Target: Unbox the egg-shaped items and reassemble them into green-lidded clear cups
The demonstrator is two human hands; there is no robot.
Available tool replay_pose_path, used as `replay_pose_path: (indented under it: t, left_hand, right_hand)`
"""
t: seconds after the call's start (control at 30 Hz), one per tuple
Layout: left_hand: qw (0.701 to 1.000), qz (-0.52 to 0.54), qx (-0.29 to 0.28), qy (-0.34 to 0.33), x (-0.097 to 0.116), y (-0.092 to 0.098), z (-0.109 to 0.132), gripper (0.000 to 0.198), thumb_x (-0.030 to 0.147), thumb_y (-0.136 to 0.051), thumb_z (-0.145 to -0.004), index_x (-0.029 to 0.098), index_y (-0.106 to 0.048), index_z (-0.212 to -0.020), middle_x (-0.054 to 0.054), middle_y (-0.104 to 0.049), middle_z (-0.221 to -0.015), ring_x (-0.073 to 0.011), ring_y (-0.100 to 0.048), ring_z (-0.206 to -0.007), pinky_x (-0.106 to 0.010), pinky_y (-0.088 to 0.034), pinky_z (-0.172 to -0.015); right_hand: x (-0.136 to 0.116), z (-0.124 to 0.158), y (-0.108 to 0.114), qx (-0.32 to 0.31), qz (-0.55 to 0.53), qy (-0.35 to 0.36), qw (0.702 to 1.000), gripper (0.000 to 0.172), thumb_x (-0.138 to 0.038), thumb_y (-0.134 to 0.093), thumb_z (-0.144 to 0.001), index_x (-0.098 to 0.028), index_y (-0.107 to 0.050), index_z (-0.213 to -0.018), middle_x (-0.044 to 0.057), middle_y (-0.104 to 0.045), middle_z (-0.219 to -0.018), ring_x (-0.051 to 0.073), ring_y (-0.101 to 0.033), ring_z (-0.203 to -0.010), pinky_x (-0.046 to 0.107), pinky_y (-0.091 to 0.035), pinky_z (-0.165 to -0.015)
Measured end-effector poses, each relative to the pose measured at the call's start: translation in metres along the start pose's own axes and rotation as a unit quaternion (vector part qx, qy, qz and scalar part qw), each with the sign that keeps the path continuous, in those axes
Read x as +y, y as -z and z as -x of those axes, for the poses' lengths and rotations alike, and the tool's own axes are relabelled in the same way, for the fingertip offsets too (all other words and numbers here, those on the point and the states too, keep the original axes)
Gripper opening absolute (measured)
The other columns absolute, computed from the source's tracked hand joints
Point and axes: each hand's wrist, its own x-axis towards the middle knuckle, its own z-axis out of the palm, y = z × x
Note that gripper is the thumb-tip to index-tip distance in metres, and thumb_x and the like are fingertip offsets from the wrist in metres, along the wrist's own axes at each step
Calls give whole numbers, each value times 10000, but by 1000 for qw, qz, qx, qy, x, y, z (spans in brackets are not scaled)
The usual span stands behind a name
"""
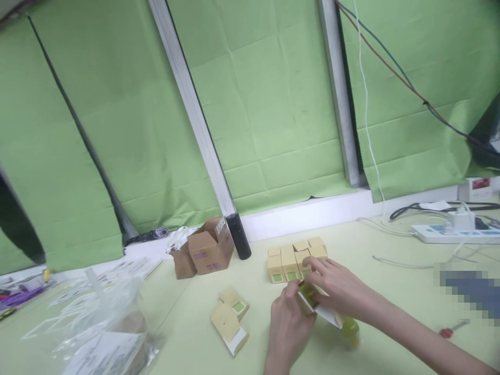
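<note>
Nearest the camera, just above the lower edge, a small carton (308,297) is held between two bare hands, tilted, with one end open and a white flap standing out. Its left side is gripped by the curled fingers of the left hand (288,322); its upper and right side is pinched by the right hand (336,284), with the fingers drawn close together. Dark yellow-green is seen in the opening, but whether it is contents or inner wall cannot be told. Below the right wrist, a yellow-green round object (350,329) is partly hidden and blurred.

Beyond the hands, a cluster of formed cartons (289,263) is stood upright in close rows; these appear finished, their tops seemingly folded over. To the left, flat cartons (226,320) are laid overlapping and seem not yet to have been shaped. The held one is judged to be partway, its end not yet closed.

Farther out, a brown cardboard box (211,250) and a black cylinder (238,236) are set by the wall. A clear plastic bag (107,317) is seen at left, a white power strip (432,234) at right.
</note>
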Motion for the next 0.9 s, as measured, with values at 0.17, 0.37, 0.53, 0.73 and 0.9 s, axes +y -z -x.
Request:
replay_pose_path:
  t: [0.17,0.37,0.53,0.73,0.9]
  left_hand:
    - [999,4,19,38,-16,4,-3,475,198,-576,-722,180,-470,-1185,-116,-652,-1042,-294,-594,-932,-375,-408,-819]
    - [911,323,90,241,-39,20,-17,568,304,-772,-576,156,-502,-1053,-152,-644,-1035,-289,-603,-965,-330,-458,-789]
    - [859,425,78,276,-30,14,-18,522,500,-635,-730,137,-506,-1082,-174,-637,-1095,-255,-645,-920,-310,-513,-705]
    - [745,589,67,306,-13,9,-16,427,363,-720,-710,103,-592,-1022,-139,-667,-1030,-217,-659,-842,-279,-530,-684]
    - [664,657,99,344,-13,15,-18,268,254,-699,-742,104,-640,-956,-102,-684,-939,-167,-660,-760,-248,-543,-665]
  right_hand:
    - [15,-3,9,-1,-43,-52,998,146,-168,-512,-834,-203,-621,-744,59,-582,-1229,234,-547,-1122,389,-456,-895]
    - [63,3,19,-32,-26,-158,987,119,-122,-461,-770,-213,-508,-708,14,-650,-674,166,-602,-571,243,-401,-491]
    - [63,11,-2,-91,16,-134,987,209,28,-515,-602,-177,-554,-584,21,-613,-528,212,-607,-475,256,-365,-415]
    - [14,1,-26,-33,19,42,998,709,52,-578,-699,-301,-450,-1301,9,-493,-1386,221,-473,-1242,390,-399,-1018]
    - [3,-11,-48,97,85,244,961,535,23,-525,-822,-104,-431,-1333,96,-553,-1330,202,-492,-1231,355,-430,-1021]
